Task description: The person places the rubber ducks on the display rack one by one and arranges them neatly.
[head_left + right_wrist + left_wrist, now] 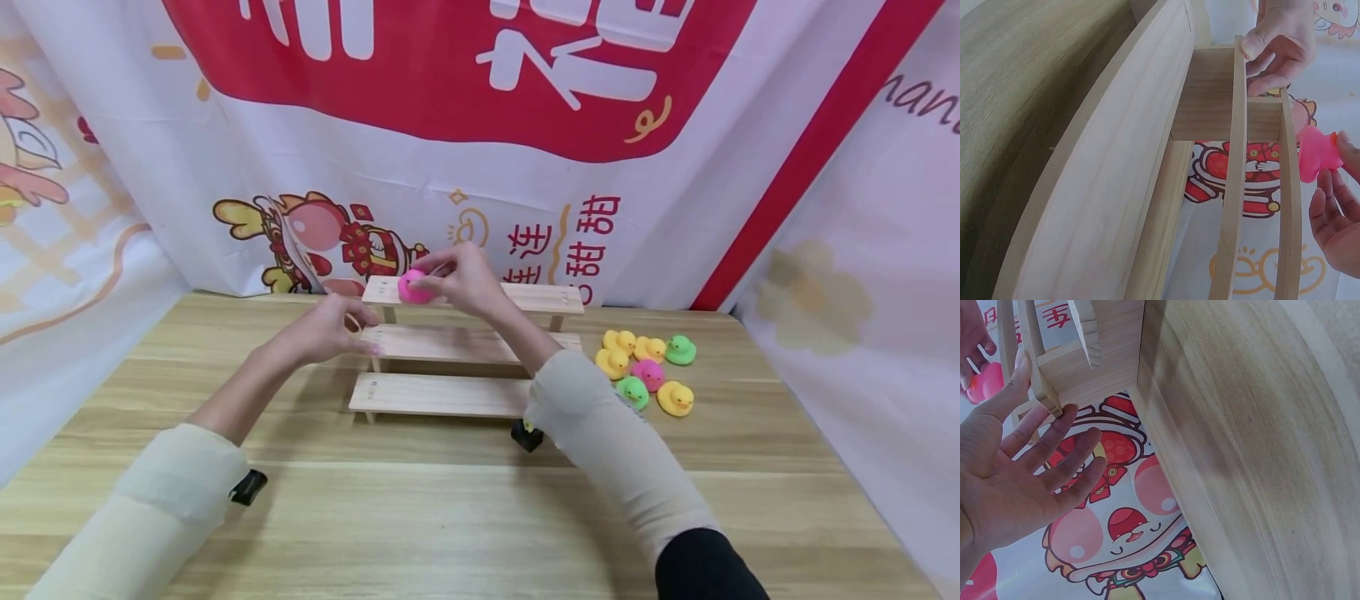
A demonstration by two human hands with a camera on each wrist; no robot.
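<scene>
A three-step wooden display shelf [450, 395] stands on the table. At the left end of its middle step, my left hand [330, 329] pinches the board, thumb on one face and fingers on the other; the left wrist view shows its other fingers [1079, 472] spread loosely. My right hand [468, 279] holds a pink rubber duck [412, 287] between thumb and fingers, at the left part of the top step. In the right wrist view the duck [1317, 155] appears right beside the top board's edge.
Right of the shelf, several rubber ducks stand grouped on the table: yellow ones [676, 399], green ones [681, 350] and a pink one [648, 375]. A printed cloth [420, 179] hangs close behind the shelf. A small black device [527, 435] is under the right forearm.
</scene>
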